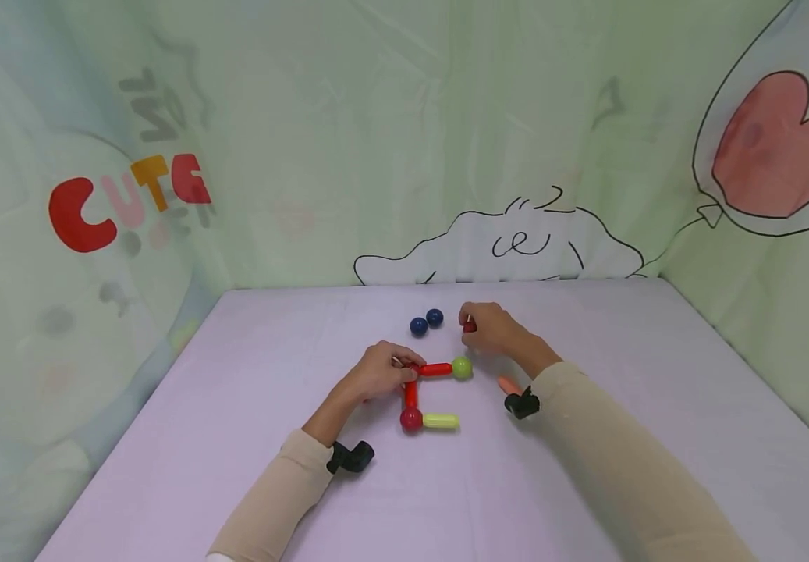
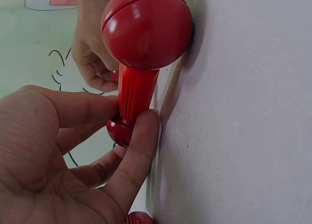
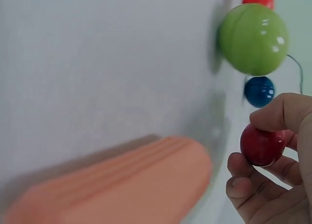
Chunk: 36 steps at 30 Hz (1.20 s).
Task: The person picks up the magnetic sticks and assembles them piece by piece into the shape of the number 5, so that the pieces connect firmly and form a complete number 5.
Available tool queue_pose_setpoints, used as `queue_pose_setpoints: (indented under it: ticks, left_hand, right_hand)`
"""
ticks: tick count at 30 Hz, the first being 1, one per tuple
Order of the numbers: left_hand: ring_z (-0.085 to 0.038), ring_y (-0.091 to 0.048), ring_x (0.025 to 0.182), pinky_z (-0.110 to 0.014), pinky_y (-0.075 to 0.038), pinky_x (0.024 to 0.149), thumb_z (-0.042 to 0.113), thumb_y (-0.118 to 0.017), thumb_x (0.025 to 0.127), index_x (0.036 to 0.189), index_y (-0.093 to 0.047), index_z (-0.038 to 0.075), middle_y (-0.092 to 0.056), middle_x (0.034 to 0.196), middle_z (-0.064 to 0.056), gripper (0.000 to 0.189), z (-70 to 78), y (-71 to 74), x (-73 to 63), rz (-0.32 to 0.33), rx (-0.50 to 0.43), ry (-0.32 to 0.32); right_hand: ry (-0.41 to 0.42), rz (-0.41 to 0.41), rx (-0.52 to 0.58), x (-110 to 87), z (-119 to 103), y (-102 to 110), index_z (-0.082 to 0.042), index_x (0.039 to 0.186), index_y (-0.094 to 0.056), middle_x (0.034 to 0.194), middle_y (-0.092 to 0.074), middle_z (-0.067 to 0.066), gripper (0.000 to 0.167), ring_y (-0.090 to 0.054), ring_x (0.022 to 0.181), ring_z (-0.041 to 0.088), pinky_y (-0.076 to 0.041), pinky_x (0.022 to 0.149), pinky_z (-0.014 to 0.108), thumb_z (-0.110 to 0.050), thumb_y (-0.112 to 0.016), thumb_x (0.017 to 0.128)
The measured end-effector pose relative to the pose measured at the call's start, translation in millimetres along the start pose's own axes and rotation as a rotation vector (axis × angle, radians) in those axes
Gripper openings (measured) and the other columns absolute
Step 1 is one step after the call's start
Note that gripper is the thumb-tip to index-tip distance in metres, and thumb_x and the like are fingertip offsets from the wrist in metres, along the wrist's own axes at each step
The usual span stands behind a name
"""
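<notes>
My left hand (image 1: pixel 383 371) pinches the red corner ball (image 2: pixel 119 132) where two red rods meet, its fingertips also against the end of the near red rod (image 2: pixel 138 90). That rod runs to another red ball (image 1: pixel 411 420), which has a pale yellow-green rod (image 1: pixel 441 421) joined to it. The other red rod (image 1: pixel 436 369) leads right to a green ball (image 1: pixel 462 368). Above the table at the back, my right hand (image 1: pixel 494 328) holds a loose red ball (image 3: pixel 263 145) between thumb and fingers. The left hand partly covers the corner ball in the head view.
Two dark blue balls (image 1: pixel 419 327) lie at the back, left of the right hand. An orange rod (image 1: pixel 509 385) lies under the right wrist. Another red piece (image 2: pixel 139 217) shows beside the left hand. A printed curtain (image 1: pixel 320 156) stands behind the table (image 1: pixel 551 499).
</notes>
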<state>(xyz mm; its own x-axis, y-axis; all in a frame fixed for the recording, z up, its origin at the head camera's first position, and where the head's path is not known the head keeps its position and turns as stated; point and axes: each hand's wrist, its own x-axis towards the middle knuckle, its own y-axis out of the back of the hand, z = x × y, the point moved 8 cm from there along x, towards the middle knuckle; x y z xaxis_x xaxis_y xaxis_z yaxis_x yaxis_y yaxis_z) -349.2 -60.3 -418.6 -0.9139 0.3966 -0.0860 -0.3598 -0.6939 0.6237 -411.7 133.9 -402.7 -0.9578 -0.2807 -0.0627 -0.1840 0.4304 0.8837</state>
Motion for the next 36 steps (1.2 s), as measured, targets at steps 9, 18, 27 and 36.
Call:
queue_pose_setpoints:
  ticks: [9, 18, 27, 36]
  left_hand:
    - [-0.020, -0.060, 0.081, -0.027, -0.053, 0.064, 0.010, -0.067, 0.096, 0.114, -0.077, 0.013, -0.066, 0.099, -0.003, 0.021, 0.1, -1.7, -0.4, -0.006, -0.023, 0.008]
    - [-0.020, -0.060, 0.080, -0.027, -0.054, 0.063, 0.010, -0.067, 0.096, 0.115, -0.077, 0.012, -0.066, 0.100, -0.003, 0.021, 2.2, -0.7, -1.5, -0.004, -0.019, -0.001]
    - [-0.019, -0.060, 0.079, -0.026, -0.053, 0.063, 0.010, -0.067, 0.096, 0.115, -0.077, 0.014, -0.066, 0.100, -0.002, 0.021, 2.4, -1.6, -0.5, -0.003, -0.008, -0.005]
    - [-0.020, -0.059, 0.082, -0.026, -0.052, 0.064, 0.010, -0.067, 0.097, 0.116, -0.077, 0.015, -0.066, 0.101, -0.002, 0.022, 2.3, -0.3, -1.2, -0.007, 0.006, 0.000]
  right_hand:
    - [0.046, 0.090, 0.187, -23.6, -7, 22, -0.004, 0.126, -0.065, 0.118, -0.063, 0.015, 0.040, -0.058, 0.106, 0.032, -0.057, 0.085, 0.039, -0.012, -0.076, 0.089]
    - [0.120, 0.089, 0.236, -51.5, -25, 18, -0.003, 0.122, -0.067, 0.107, -0.066, 0.011, 0.041, -0.059, 0.101, 0.029, -0.055, 0.081, 0.036, -0.014, -0.081, 0.085]
    - [0.146, 0.063, 0.244, -72.1, -32, 13, -0.006, 0.110, -0.068, 0.095, -0.065, 0.004, 0.032, -0.058, 0.094, 0.024, -0.052, 0.077, 0.034, -0.016, -0.083, 0.083]
    - [0.244, -0.026, 0.221, -88.7, -42, 0, -0.008, 0.106, -0.072, 0.089, -0.063, -0.001, 0.031, -0.056, 0.087, 0.021, -0.050, 0.073, 0.033, -0.022, -0.086, 0.082]
